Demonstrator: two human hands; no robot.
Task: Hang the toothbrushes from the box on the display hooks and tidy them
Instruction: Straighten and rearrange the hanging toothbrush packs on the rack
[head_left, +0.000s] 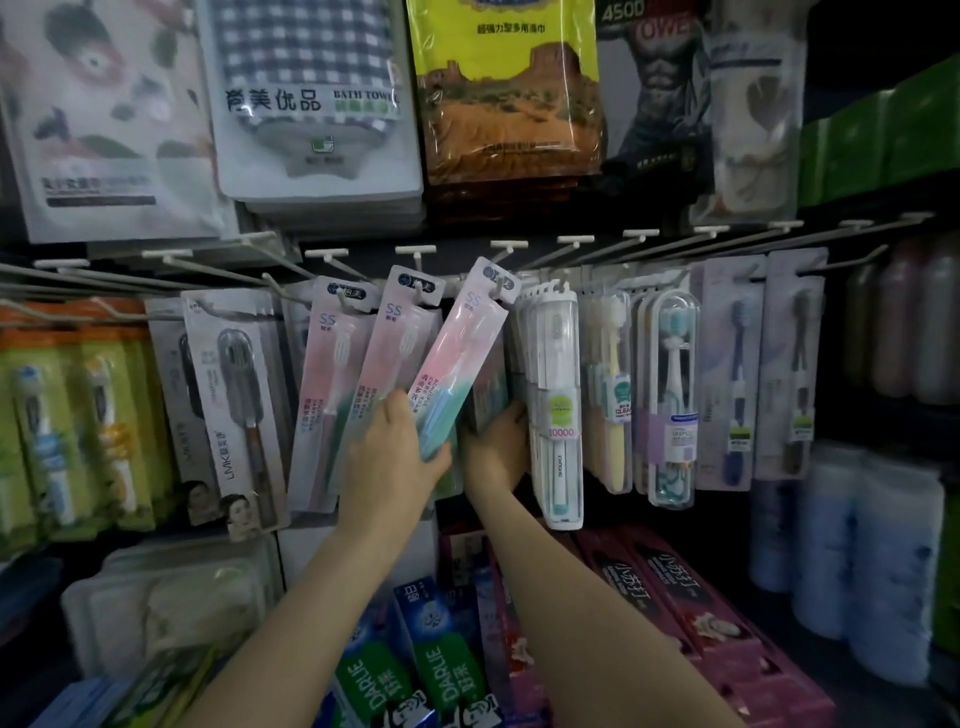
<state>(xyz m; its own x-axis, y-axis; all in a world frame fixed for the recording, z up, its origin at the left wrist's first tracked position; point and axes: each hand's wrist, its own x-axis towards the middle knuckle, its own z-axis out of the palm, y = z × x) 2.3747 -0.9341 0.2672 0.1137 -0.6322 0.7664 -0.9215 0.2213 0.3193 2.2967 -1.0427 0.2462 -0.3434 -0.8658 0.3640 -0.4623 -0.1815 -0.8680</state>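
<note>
Left hand (400, 447) grips tilted toothbrush pack (457, 358); right hand (496, 441) touches hanging packs

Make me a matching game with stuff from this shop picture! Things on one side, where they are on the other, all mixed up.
Things:
1. pink and green toothbrush pack
2. checked bath towel
3. Darlie toothpaste boxes
4. white toothbrush case

Places:
A. low down, between the two arms
B. hanging just right of the right hand
C. tilted, gripped at its lower end by the left hand
D. up top, above the row of hooks

Pairs: 1-C, 2-D, 3-A, 4-B
</note>
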